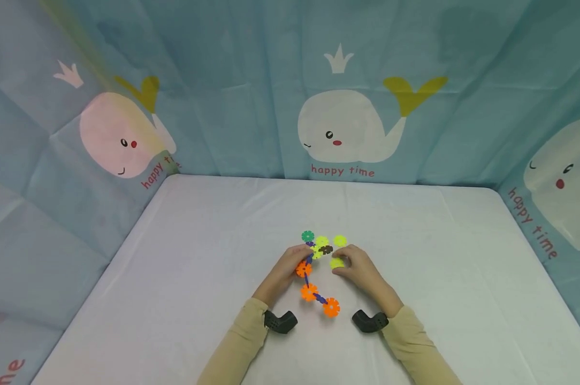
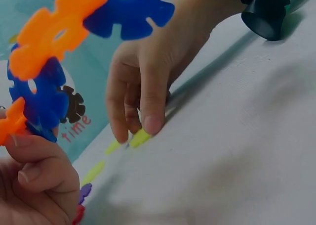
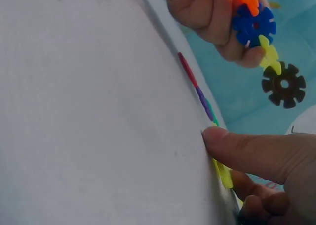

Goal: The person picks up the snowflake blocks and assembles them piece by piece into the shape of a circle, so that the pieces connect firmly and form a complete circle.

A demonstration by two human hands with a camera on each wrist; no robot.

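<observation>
My left hand (image 1: 288, 266) grips a chain of slotted snowflake discs near the end away from me. Orange discs (image 1: 309, 292) alternate with blue discs (image 2: 129, 15) along it, and the near end hangs over the white cloth. Beyond the fingers a yellow disc (image 3: 269, 56) joins the chain, with a dark brown disc (image 3: 284, 85) at its tip. My right hand (image 1: 362, 270) is down at the cloth, its thumb and fingers pinching a loose yellow disc (image 1: 336, 263). The thumb partly hides that disc in the right wrist view.
Past the hands lie a green disc (image 1: 307, 236), a purple disc (image 1: 310, 244) and yellow discs (image 1: 340, 240). A red disc (image 3: 187, 69) shows edge-on in the right wrist view. Blue whale-print curtains (image 1: 251, 107) enclose the white table (image 1: 213, 224) at the back and sides.
</observation>
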